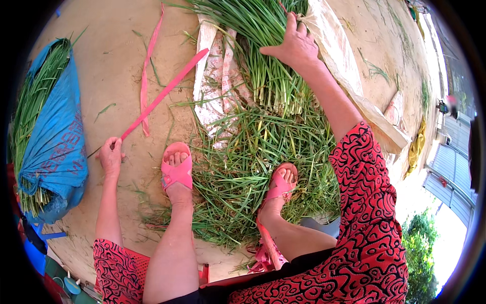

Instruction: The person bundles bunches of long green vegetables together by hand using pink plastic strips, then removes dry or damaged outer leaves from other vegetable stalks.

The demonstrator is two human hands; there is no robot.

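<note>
My left hand (111, 155) grips one end of a flat pink strip (167, 91), which stretches up and right toward a white woven sack (214, 72). A thin dark sliver shows just left of that hand; what it is I cannot tell. Over a thick bunch of long green leafy stalks, like garlic chives (262, 57), my right hand (298, 47) lies with its thumb spread wide. Its fingertips are at the bunch's right edge, near a thin red tie (282, 7) and a gathered fold of the sack. The pale cut ends point toward me.
Loose green leaves (243, 171) are heaped around my pink sandals (177, 169). Another pink strip (146, 83) lies on the concrete floor (110, 76). To the left, a blue sack (57, 144) wraps more stalks. Pink strips (264, 258) are bunched beneath me.
</note>
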